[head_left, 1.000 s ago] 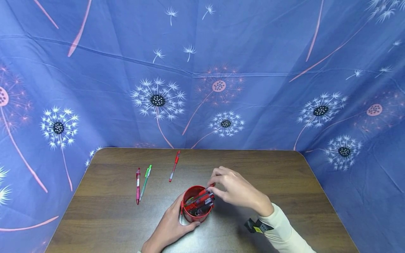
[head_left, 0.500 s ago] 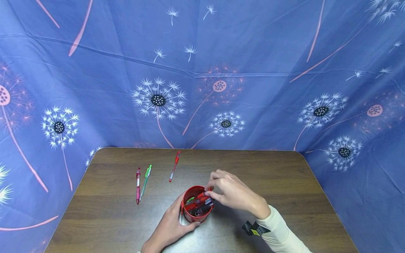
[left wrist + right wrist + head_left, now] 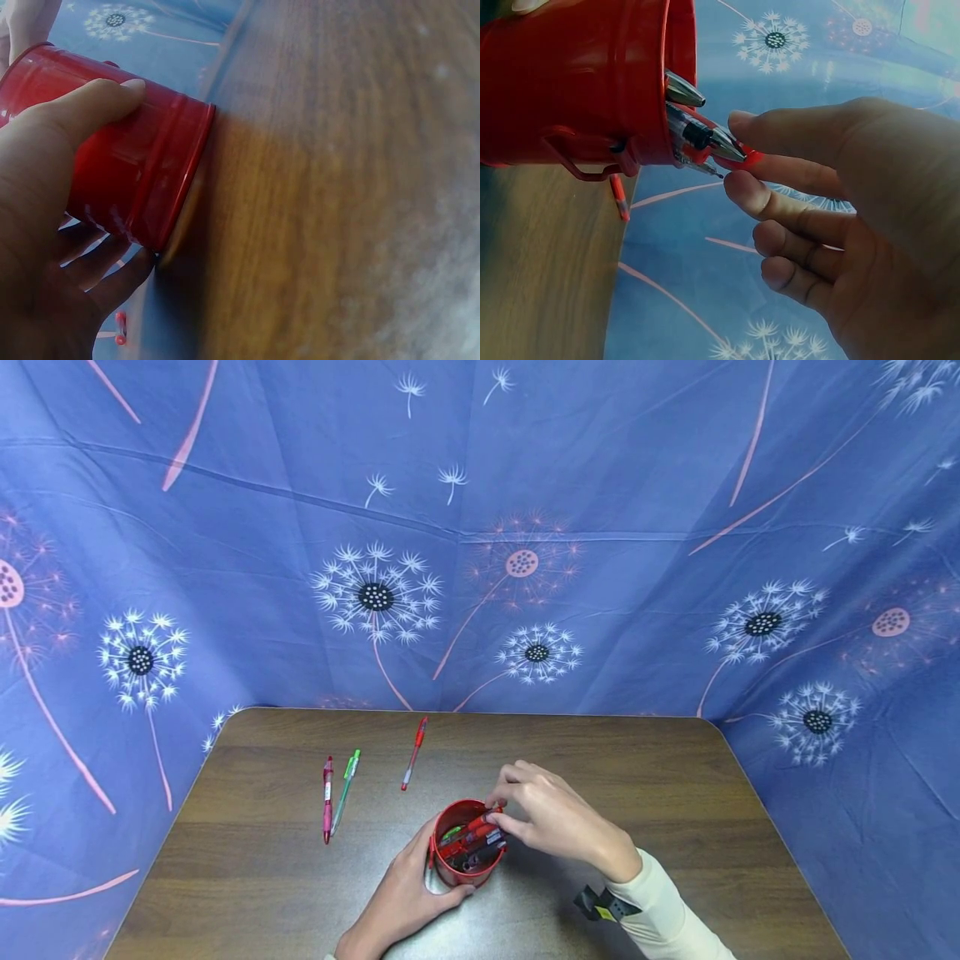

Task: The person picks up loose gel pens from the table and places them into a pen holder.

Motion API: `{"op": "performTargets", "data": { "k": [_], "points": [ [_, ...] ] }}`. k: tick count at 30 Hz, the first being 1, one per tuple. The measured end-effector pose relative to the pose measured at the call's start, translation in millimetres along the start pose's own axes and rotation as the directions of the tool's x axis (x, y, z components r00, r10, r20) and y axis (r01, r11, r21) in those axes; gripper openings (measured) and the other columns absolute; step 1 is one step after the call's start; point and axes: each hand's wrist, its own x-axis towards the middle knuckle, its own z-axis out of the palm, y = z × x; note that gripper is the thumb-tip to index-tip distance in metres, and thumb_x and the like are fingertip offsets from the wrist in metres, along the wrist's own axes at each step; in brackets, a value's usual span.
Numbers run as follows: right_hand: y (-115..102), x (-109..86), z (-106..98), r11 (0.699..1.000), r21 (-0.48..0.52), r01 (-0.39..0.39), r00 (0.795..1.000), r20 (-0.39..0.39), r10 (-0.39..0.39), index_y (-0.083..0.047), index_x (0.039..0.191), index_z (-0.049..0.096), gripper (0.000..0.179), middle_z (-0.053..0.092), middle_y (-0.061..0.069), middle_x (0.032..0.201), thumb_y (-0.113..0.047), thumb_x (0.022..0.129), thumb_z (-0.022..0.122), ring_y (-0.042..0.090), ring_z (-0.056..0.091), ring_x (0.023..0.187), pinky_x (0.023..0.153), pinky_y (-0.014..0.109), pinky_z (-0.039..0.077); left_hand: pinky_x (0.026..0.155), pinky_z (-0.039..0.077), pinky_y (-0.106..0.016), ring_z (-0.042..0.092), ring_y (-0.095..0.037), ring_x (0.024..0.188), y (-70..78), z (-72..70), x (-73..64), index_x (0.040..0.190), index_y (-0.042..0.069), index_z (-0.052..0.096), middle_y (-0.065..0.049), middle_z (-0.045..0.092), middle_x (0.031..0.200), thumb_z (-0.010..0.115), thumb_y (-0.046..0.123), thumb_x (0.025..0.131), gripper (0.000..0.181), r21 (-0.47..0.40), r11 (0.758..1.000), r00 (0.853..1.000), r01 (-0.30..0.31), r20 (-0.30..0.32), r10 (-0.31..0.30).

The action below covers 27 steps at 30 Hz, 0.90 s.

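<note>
Pens [image 3: 472, 841] in a red bucket [image 3: 120, 165] on the table [image 3: 622, 760]
Left hand [image 3: 411, 893] grips the bucket; right hand [image 3: 558, 818] pinches a red pen [image 3: 750, 156] at its rim; three more pens [image 3: 346, 793] lie farther left.

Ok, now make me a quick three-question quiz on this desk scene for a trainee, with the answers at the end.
1. How many pens lie on the table, outside the bucket?
2. True or false: the left hand holds the side of the bucket, and the right hand is at its mouth.
3. Which pen on the table lies nearest the edge farthest from the person?
a) the green pen
b) the red pen
c) the pink pen

Key
1. Three.
2. True.
3. b.
</note>
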Motion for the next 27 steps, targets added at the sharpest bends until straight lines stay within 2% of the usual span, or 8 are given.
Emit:
{"op": "performTargets", "data": {
  "k": [5,12,18,22,27],
  "points": [
    [1,-2.5,-3,0.999,0.034,-0.024,1.0,-0.009,0.025,-0.018,0.109,0.082,0.015,0.065,-0.01,0.099,-0.028,0.098,0.08,0.009,0.06,0.096,0.082,0.034,0.056,0.114,0.05,-0.042,0.057,-0.01,0.139,1.3,-0.8,0.0,0.161,0.033,0.043,0.014,0.056,0.153,0.1,0.037,0.075,0.103,-0.007,1.0,1.0,0.001,0.002,-0.001],
    [9,-13.8,-3,0.989,0.103,-0.103,0.99,-0.083,0.112,-0.021,0.112,0.081,0.016,0.065,-0.013,0.099,-0.031,0.101,0.077,0.004,0.056,0.093,0.077,0.03,0.053,0.114,0.051,-0.043,0.057,-0.011,0.139,0.6,0.3,-0.1,0.16,0.034,0.043,0.013,0.057,0.152,0.1,0.037,0.075,0.103,0.004,1.0,1.0,-0.009,-0.009,0.009],
    [28,-34.5,14,0.97,0.155,-0.188,0.97,-0.125,0.208,-0.02,0.113,0.079,0.015,0.066,-0.014,0.099,-0.027,0.1,0.078,0.012,0.062,0.091,0.077,0.03,0.053,0.116,0.049,-0.041,0.056,-0.011,0.14,-0.4,0.7,0.5,0.161,0.034,0.042,0.014,0.056,0.153,0.1,0.035,0.074,0.105,-0.002,1.0,1.0,-0.025,-0.014,0.025],
    [40,-50.2,28,0.949,0.208,-0.239,0.953,-0.136,0.27,-0.019,0.111,0.079,0.011,0.063,-0.019,0.096,-0.022,0.1,0.078,0.014,0.062,0.084,0.071,0.027,0.051,0.116,0.049,-0.041,0.056,-0.011,0.14,0.5,0.5,0.6,0.161,0.036,0.042,0.015,0.055,0.153,0.1,0.036,0.074,0.104,-0.005,1.0,1.0,-0.018,-0.007,0.018],
    [55,-63.9,45,0.923,0.271,-0.272,0.942,-0.123,0.313,-0.015,0.109,0.079,0.01,0.062,-0.018,0.092,-0.016,0.098,0.08,0.016,0.062,0.079,0.067,0.033,0.053,0.116,0.049,-0.04,0.055,-0.01,0.141,1.0,0.1,0.6,0.161,0.036,0.042,0.016,0.055,0.154,0.1,0.037,0.075,0.104,-0.001,1.0,1.0,-0.011,-0.006,0.011]
  ]
}}
